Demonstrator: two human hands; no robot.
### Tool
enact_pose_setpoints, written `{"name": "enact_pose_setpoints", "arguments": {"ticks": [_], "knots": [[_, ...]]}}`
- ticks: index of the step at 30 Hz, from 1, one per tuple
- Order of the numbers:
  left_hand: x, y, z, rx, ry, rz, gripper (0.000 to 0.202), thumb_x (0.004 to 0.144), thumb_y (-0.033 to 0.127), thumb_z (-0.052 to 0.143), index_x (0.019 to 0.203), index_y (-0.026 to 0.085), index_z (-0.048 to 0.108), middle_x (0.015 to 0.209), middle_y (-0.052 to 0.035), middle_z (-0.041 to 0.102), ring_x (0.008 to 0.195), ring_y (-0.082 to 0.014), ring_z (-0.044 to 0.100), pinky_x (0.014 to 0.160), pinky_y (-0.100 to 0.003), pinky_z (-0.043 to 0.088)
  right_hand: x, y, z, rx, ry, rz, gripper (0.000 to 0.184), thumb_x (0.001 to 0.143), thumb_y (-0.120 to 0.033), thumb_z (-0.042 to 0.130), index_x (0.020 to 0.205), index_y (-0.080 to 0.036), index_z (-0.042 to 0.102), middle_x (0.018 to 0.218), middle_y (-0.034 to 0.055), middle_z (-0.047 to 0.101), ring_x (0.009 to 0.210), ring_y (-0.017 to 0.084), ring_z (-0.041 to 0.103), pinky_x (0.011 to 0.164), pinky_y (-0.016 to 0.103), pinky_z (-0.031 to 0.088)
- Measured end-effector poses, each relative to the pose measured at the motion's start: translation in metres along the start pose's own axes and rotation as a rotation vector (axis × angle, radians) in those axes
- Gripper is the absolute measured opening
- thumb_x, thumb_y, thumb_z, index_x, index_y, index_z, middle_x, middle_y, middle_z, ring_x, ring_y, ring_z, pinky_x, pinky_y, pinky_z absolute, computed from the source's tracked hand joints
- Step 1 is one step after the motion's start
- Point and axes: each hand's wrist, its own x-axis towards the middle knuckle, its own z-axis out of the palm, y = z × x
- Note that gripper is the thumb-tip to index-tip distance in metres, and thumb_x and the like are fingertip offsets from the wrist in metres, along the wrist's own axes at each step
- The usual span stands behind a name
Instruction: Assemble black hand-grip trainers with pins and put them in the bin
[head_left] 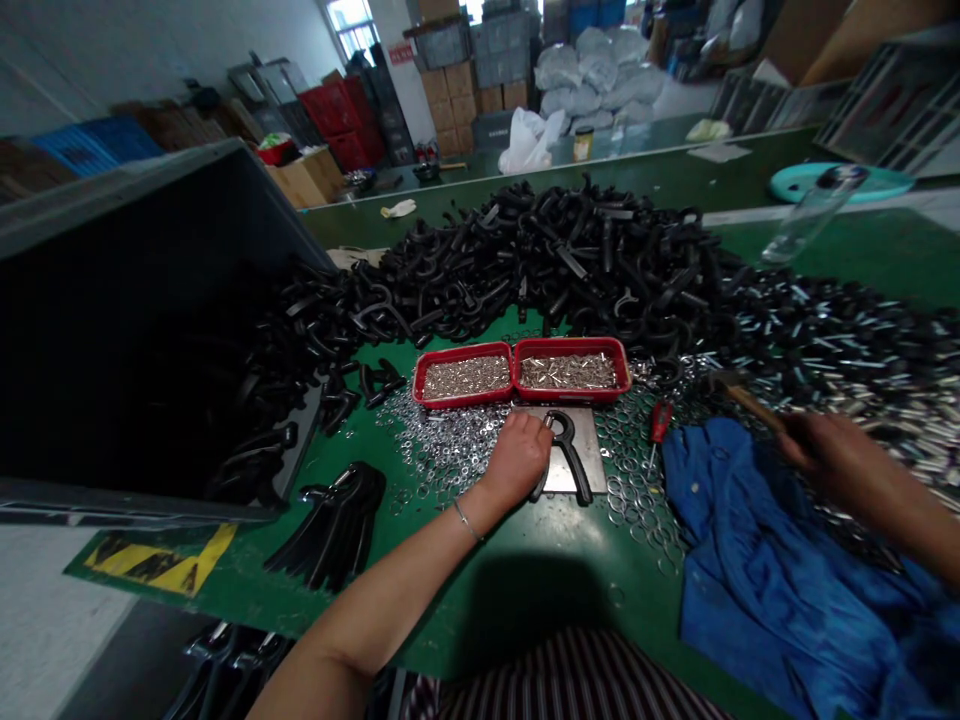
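Looking at the left hand (516,458), what has it got?

Its fingers curl over the top of a black plastic clip (568,455), pinning it to a steel plate (589,470) at lower centre of the frame. It's grasping the clip, as far as I can tell.

And the right hand (817,445)?

Clenched round the wooden handle of a hammer (754,408), off to the right of the frame, raised over a blue cloth (750,560).

What's around them?

Two red trays (570,343) of small metal pieces sit just above the plate, and loose steel washers (637,500) are spread on either side of it. A red-handled screwdriver (660,420) lies among them. A heap of black plastic clips (540,250) covers the middle of the green surface (540,590), with a dark bin (112,330) at left of the frame.

What could go wrong?

A hammer blow glancing off the clip could crush the fingers holding it or crack the plastic. A stray washer under the clip would stop it sitting flat on the plate, and a careless knock could tip the trays
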Motion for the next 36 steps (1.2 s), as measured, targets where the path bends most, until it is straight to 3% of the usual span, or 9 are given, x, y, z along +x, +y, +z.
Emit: {"name": "enact_pose_setpoints", "arguments": {"ticks": [4,8,12,16,21,25,29,33,36], "knots": [[0.002,-0.001,-0.003,0.038,-0.046,0.065,0.025,0.099,0.015,0.042,0.09,0.011,0.065,0.089,-0.0132,0.062,0.092,-0.0274,0.054,0.085,-0.042,0.041,-0.02,-0.032,-0.032,0.471,-0.046,0.287,0.039,0.093,-0.053,0.049,0.115,-0.022,0.06,0.079,0.0095,0.064,0.06,0.019,0.056,0.054,0.033,0.042],[0.004,-0.002,-0.005,0.011,-0.059,0.098,0.023,0.097,0.012,0.044,0.09,0.01,0.065,0.091,-0.0127,0.062,0.094,-0.0271,0.054,0.088,-0.042,0.042,-0.041,-0.072,-0.036,0.805,-0.307,0.326,0.045,0.085,-0.068,0.056,0.1,-0.026,0.06,0.067,0.0021,0.053,0.05,0.015,0.046,0.042,0.027,0.035],[0.002,-0.006,0.0,-0.126,-0.01,0.003,0.022,0.098,0.016,0.046,0.089,0.011,0.066,0.089,-0.0113,0.062,0.092,-0.0252,0.055,0.086,-0.039,0.045,-0.052,-0.099,-0.014,0.801,-0.403,0.251,0.044,0.088,-0.067,0.053,0.101,-0.025,0.06,0.067,0.0018,0.053,0.047,0.012,0.042,0.038,0.024,0.029],[-0.001,-0.01,0.002,-0.204,0.022,-0.073,0.019,0.098,0.022,0.05,0.091,0.014,0.065,0.09,-0.0096,0.062,0.091,-0.0238,0.056,0.086,-0.038,0.047,-0.059,-0.117,0.004,0.852,-0.497,0.199,0.045,0.091,-0.066,0.049,0.092,-0.022,0.058,0.063,-0.0008,0.049,0.045,0.01,0.04,0.038,0.023,0.031],[0.002,-0.007,-0.005,-0.098,-0.031,0.033,0.025,0.099,0.014,0.041,0.087,0.013,0.064,0.09,-0.0115,0.06,0.094,-0.0253,0.055,0.089,-0.041,0.047,-0.064,-0.125,0.017,0.886,-0.552,0.158,0.047,0.09,-0.066,0.05,0.102,-0.021,0.057,0.074,-0.0008,0.058,0.046,0.009,0.045,0.037,0.021,0.036],[0.007,-0.001,-0.009,0.021,-0.1,0.11,0.024,0.096,0.008,0.041,0.088,0.013,0.063,0.092,-0.0123,0.061,0.097,-0.0259,0.055,0.088,-0.04,0.047,-0.066,-0.127,0.022,0.9,-0.563,0.143,0.048,0.09,-0.065,0.051,0.106,-0.021,0.058,0.079,0.0002,0.062,0.047,0.009,0.047,0.037,0.021,0.038],[0.003,-0.001,-0.008,-0.046,-0.104,0.116,0.023,0.097,0.008,0.041,0.089,0.013,0.062,0.093,-0.0127,0.062,0.099,-0.0268,0.056,0.092,-0.042,0.046,-0.068,-0.132,0.021,0.921,-0.564,0.122,0.051,0.09,-0.063,0.052,0.117,-0.021,0.056,0.085,0.0024,0.065,0.052,0.011,0.051,0.039,0.021,0.042],[-0.008,-0.004,-0.006,-0.193,-0.069,0.03,0.021,0.099,0.015,0.043,0.098,0.016,0.064,0.098,-0.0093,0.064,0.099,-0.024,0.057,0.093,-0.04,0.046,-0.069,-0.139,0.018,0.966,-0.565,0.144,0.054,0.092,-0.065,0.047,0.126,-0.024,0.05,0.088,0.0028,0.063,0.055,0.012,0.053,0.04,0.021,0.045],[-0.016,-0.004,-0.004,-0.36,-0.006,-0.108,0.017,0.098,0.022,0.05,0.102,0.017,0.066,0.099,-0.0078,0.066,0.099,-0.0229,0.058,0.092,-0.04,0.047,-0.067,-0.141,0.019,0.924,-0.594,0.163,0.056,0.091,-0.068,0.046,0.126,-0.025,0.05,0.085,0.0013,0.062,0.049,0.011,0.049,0.036,0.021,0.041]]}}
